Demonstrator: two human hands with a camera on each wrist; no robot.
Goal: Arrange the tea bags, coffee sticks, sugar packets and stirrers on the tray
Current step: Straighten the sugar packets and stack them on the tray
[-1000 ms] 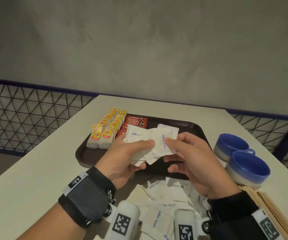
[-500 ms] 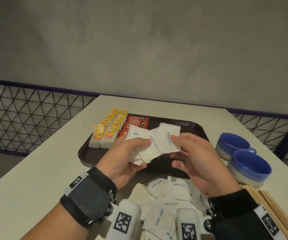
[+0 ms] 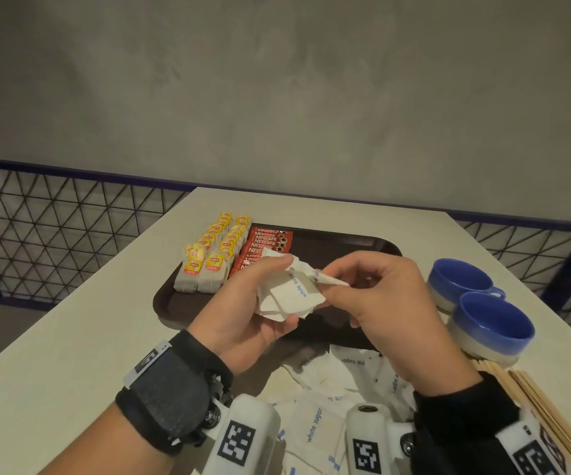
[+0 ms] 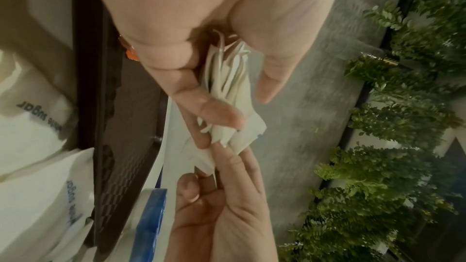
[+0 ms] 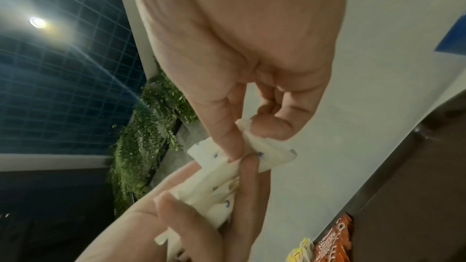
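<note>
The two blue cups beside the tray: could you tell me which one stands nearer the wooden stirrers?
The nearer blue cup, closest to the camera, stands right by the wooden stirrers. The farther cup, handle pointing right, sits behind it, level with the tray.

"white sugar" runs in blue along the sugar packets (image 3: 289, 293) that the left hand (image 3: 243, 313) holds, and again on the loose sugar packets (image 3: 315, 426) lying on the table (image 3: 54, 354), some upside down. "NESCAFE" stands in white on the red coffee sticks (image 3: 265, 240) on the tray (image 3: 346, 245). The tea bags (image 3: 214, 260) bear yellow tags with a red logo, probably Lipton, too small to read. Black-and-white square codes mark the wrist cameras (image 3: 236, 447).
</note>
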